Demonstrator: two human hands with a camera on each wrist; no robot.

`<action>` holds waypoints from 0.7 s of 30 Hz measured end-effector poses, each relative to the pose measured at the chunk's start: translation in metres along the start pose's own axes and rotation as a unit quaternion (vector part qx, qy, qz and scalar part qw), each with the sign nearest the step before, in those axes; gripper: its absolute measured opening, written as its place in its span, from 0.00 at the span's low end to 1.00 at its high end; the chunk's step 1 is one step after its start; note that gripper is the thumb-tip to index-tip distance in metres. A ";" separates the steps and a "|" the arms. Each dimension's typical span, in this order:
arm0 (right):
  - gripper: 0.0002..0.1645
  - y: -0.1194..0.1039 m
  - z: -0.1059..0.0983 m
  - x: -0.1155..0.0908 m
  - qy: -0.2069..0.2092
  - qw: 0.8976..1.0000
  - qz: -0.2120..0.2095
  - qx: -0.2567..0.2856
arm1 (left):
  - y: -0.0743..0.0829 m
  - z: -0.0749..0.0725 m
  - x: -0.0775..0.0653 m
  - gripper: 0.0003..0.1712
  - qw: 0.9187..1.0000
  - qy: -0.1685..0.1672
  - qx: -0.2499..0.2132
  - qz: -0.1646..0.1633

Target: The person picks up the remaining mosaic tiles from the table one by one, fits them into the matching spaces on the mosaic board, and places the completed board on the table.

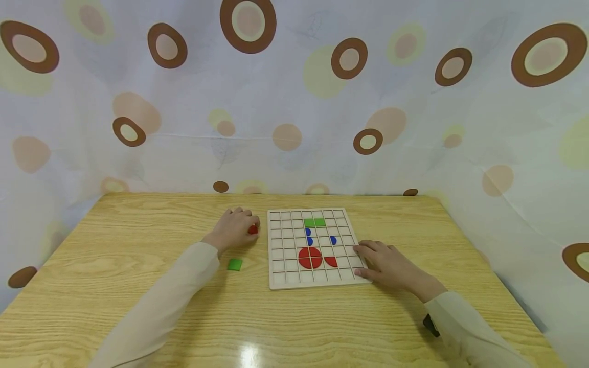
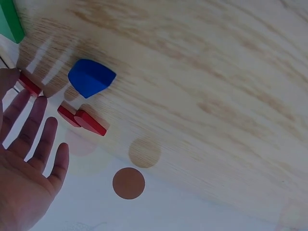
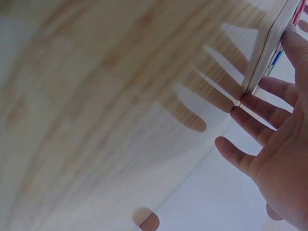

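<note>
My left hand (image 1: 234,228) is left of a cream gridded board (image 1: 287,240), pinching a small red piece (image 1: 253,229) between thumb and fingertips. In the left wrist view, a blue piece (image 2: 91,78) and two red pieces (image 2: 90,123) lie on the table near its fingers; the hand hides them in the head view. My right hand (image 1: 386,263) rests at the board's right edge with its fingers extended. The board bears two green pieces (image 1: 315,223), several blue half-discs (image 1: 333,240), a red disc (image 1: 310,257) of quarter pieces and one separate red quarter (image 1: 331,261).
A green square (image 1: 235,264) lies on the wooden table (image 1: 294,327), below the left hand. Beside the right sleeve is a small black object (image 1: 431,325). A cloth with printed circles (image 1: 285,168) hangs behind the table and along its sides.
</note>
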State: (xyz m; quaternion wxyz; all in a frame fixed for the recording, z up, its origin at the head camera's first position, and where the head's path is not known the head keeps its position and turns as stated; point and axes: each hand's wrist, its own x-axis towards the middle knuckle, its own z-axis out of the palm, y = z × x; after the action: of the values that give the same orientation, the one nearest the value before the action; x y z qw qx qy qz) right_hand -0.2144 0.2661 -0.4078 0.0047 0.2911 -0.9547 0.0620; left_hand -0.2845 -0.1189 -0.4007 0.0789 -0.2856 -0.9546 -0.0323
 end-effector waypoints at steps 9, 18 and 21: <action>0.34 0.000 0.000 0.000 0.001 1.000 0.000 0.003 | -0.002 -0.001 -0.001 0.13 1.000 -0.009 -0.009 -0.002; 0.34 0.000 -0.001 -0.001 0.003 1.000 -0.002 0.003 | -0.002 0.000 -0.002 0.15 0.999 -0.009 -0.019 -0.025; 0.34 0.000 0.000 0.000 0.000 1.000 0.000 0.002 | -0.001 0.000 -0.002 0.15 0.999 -0.011 -0.017 -0.035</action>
State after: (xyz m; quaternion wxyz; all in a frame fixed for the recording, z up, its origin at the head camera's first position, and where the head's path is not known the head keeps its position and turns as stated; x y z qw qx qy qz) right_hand -0.2143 0.2668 -0.4077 0.0040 0.2914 -0.9545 0.0639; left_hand -0.2833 -0.1210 -0.4013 0.0622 -0.2537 -0.9641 -0.0484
